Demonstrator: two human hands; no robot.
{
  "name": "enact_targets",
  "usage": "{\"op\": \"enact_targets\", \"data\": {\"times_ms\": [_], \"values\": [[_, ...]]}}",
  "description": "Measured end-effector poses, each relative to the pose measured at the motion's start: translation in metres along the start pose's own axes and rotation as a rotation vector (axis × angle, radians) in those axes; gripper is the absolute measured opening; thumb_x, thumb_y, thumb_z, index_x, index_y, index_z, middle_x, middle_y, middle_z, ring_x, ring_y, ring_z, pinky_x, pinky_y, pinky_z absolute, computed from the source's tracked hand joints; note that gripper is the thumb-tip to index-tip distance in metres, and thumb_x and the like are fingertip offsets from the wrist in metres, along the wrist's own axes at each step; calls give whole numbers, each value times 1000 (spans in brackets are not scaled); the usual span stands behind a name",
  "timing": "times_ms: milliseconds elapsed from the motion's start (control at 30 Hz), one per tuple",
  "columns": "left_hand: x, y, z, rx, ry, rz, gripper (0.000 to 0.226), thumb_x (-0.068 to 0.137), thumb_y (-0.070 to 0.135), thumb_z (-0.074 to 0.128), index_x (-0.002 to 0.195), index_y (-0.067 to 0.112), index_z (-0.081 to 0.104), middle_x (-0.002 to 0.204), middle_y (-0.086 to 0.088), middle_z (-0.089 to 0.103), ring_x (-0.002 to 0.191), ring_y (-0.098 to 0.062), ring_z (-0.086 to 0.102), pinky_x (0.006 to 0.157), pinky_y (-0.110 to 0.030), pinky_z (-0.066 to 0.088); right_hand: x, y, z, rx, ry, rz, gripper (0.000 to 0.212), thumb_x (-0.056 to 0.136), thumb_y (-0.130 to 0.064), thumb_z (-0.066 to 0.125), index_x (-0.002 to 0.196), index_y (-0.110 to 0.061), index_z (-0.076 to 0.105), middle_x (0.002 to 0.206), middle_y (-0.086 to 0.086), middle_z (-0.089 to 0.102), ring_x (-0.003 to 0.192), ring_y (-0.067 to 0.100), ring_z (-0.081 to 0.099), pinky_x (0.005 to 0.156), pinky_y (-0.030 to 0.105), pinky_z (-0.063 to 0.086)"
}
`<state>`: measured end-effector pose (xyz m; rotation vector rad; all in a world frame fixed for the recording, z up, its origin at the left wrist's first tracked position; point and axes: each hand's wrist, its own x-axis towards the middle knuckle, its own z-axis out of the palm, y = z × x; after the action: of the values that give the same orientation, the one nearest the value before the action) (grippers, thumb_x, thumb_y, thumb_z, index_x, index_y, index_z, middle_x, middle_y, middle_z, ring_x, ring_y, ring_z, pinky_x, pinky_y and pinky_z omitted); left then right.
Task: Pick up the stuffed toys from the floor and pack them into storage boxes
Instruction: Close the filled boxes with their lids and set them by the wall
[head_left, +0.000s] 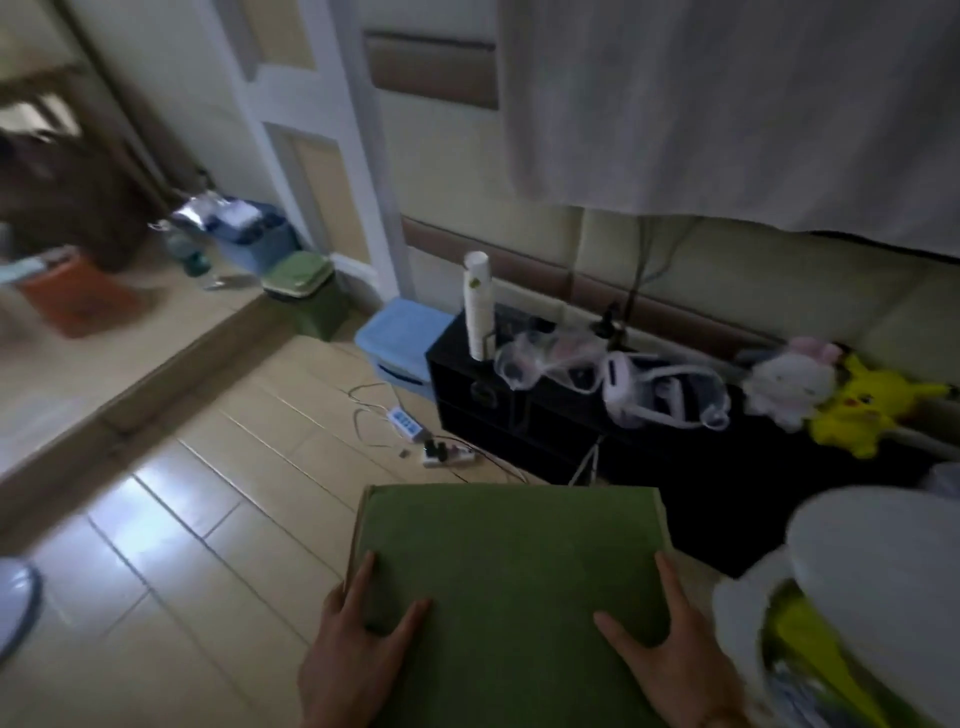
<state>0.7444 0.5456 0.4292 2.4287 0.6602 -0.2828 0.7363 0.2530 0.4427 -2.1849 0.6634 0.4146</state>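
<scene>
Green fabric-covered storage box lid (511, 587), flat and rectangular, filling the lower middle of the head view. Left hand (358, 649) lying at its left edge, fingers straight and spread, thumb splayed onto the top surface. Right hand (670, 654) mirroring it at the right edge, fingers straight and apart, thumb pointing inward across the fabric. Whether pressing or carrying, cannot tell.

Sitting well beyond on the far right, against the padded wall: white and pink plush rabbit (789, 382) touching yellow plush Pikachu toy (867, 410), both beside the end of a low black cabinet (519, 410). Standing on that cabinet: tall stack of white paper cups (478, 306) and clear crumpled plastic bags (540, 356).

Lying on pale wood-plank floor (208, 519): white power strip (449, 456) with cables. Resting left of the cabinet: light blue fabric storage box (397, 343), and farther back a green lidded bin (306, 291).

Hanging across the top right: white curtain (727, 104). Blurring at the lower right corner: white rounded object (883, 587), not identifiable.
</scene>
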Motion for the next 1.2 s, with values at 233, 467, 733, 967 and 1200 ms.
{"op": "enact_targets", "data": {"times_ms": [233, 467, 733, 967, 1200], "values": [[146, -10, -87, -25, 196, -155, 92, 62, 88, 44, 143, 55, 12, 151, 5, 31, 123, -24, 52, 91, -41, 52, 117, -182, 69, -120, -251, -151, 131, 38, -89, 59, 146, -50, -4, 148, -1, 38, 127, 21, 49, 103, 42, 45], [353, -41, -176, -34, 239, -198, 96, 59, 88, 46, 143, 54, 14, 150, 6, 32, 121, -24, 54, 86, -42, 55, 226, -367, 189, -170, -287, -226, 121, 53, -80, 65, 148, -46, -3, 149, 3, 37, 129, 25, 47, 103, 41, 45], [585, 2, -263, 66, 124, -53, 95, 60, 88, 44, 143, 55, 10, 152, 3, 27, 117, -29, 56, 80, -40, 56, 334, -522, 259, -128, -194, -147, 112, 62, -80, 60, 147, -47, -6, 150, 5, 31, 129, 29, 46, 97, 45, 45], [740, 67, -282, 96, 37, 52, 98, 58, 88, 52, 142, 56, 12, 153, 6, 23, 119, -26, 54, 87, -42, 55, 442, -602, 276, -64, -130, -67, 118, 59, -76, 66, 147, -45, -6, 149, 7, 27, 129, 29, 45, 97, 43, 45], [873, 120, -263, 126, -131, 139, 101, 56, 84, 59, 141, 58, 13, 154, 7, 15, 129, -26, 45, 93, -42, 52, 536, -647, 289, -54, 39, 31, 105, 60, -71, 70, 146, -44, 15, 140, 4, 31, 119, 27, 52, 89, 40, 51]]}}
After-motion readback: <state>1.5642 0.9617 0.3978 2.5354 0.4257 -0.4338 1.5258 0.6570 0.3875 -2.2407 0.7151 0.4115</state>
